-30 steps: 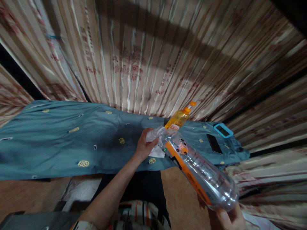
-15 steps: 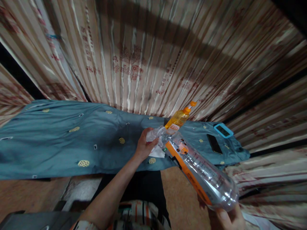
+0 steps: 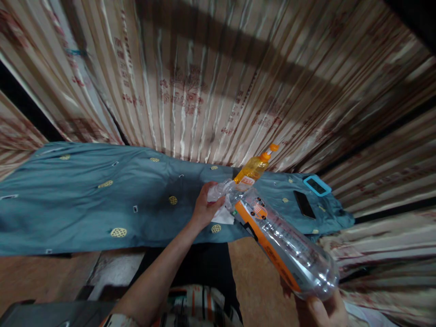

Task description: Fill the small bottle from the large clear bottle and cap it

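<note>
Your left hand point(image 3: 203, 210) is closed round the neck end of a big clear plastic bottle point(image 3: 282, 243), fingers wrapped over a scrunched white tissue point(image 3: 223, 215) right at the mouth. Your right hand point(image 3: 323, 311), bottom-right corner & partly cut off by the frame edge, cups the bottle's base w/ fingers curled under it. Bottle lies tilted, neck toward the far left, base near right, orange label along its side; it's held up in the air, in front of the table edge.

Behind it, a teal cloth point(image 3: 85, 200) w/ small yellow motifs covers the table. An orange-capped bottle of yellow liquid point(image 3: 254, 169) stands just beyond the clear bottle's neck. Further right on the cloth: a dark phone point(image 3: 304, 204), then a blue-framed device point(image 3: 317, 185) near the far right end. Striped curtains point(image 3: 211, 81) hang behind everything.
</note>
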Available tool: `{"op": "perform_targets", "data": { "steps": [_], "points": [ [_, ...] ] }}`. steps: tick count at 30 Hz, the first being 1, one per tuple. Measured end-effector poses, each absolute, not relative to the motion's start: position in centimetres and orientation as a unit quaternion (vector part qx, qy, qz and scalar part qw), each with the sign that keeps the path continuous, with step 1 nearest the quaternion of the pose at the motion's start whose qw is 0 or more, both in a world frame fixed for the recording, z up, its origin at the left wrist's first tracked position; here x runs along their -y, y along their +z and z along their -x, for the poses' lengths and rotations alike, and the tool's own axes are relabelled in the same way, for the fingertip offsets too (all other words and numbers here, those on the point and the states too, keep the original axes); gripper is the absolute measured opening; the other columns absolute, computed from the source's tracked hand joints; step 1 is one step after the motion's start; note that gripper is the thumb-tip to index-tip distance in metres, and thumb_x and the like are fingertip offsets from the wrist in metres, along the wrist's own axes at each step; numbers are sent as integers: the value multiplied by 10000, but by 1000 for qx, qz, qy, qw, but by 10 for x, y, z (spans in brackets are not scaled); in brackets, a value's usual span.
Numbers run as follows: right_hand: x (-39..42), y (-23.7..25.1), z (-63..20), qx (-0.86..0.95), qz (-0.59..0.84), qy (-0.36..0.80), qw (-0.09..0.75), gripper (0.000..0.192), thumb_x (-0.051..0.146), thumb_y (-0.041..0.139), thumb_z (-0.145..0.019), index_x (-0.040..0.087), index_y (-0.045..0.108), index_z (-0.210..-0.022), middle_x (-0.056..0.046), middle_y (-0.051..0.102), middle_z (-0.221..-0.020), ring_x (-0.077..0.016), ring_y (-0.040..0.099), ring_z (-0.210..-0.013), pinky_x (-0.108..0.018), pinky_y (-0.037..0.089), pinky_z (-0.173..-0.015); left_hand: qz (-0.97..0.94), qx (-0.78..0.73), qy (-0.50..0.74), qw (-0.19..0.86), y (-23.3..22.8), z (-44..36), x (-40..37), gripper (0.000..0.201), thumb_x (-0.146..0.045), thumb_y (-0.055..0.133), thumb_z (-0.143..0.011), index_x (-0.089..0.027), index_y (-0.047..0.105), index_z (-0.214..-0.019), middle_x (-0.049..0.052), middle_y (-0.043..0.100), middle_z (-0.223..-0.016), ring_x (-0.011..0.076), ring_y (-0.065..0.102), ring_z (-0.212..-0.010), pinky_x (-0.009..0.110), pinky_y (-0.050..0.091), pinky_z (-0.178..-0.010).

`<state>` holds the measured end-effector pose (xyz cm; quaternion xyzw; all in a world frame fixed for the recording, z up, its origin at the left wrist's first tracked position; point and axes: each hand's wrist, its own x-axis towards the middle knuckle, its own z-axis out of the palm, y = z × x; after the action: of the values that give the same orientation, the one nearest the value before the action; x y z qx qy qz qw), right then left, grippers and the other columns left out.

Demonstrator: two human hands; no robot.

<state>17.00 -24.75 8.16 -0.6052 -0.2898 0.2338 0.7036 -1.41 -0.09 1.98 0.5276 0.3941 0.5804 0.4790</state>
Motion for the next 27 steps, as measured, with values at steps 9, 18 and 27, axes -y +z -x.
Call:
{"op": "perform_targets", "data": {
  "steps": [9, 18, 27],
  "points": [
    [248, 82, -171, 306, 608, 235, 694, 815, 549, 914, -873, 195, 631, -1551, -53, 802, -877, -234, 696, -576, -359, 592, -577, -526, -398, 578, 480, 20, 14, 1, 489, -379, 850, -799, -216, 653, -1216, 71, 723, -1173, 251, 713, -1012, 376, 604, -921],
    [248, 82, -170, 293, 618, 221, 695, 694, 444, 922, -834, 225, 695, -1453, -37, 815, -969, -213, 703, -597, -333, 576, -575, -524, -398, 583, 476, 19, 14, 1, 476, -319, 870, -803, -214, 665, -1219, 63, 745, -1161, 248, 732, -1026, 382, 622, -948],
    [248, 85, -168, 293, 616, 230, 694, 777, 526, 943, -839, 239, 672, -1509, -25, 813, -923, -206, 685, -594, -333, 561, -610, -531, -393, 579, 478, 19, 15, 0, 471, -320, 859, -808, -208, 664, -1221, 71, 739, -1164, 241, 721, -977, 371, 611, -906]
  ]
}}
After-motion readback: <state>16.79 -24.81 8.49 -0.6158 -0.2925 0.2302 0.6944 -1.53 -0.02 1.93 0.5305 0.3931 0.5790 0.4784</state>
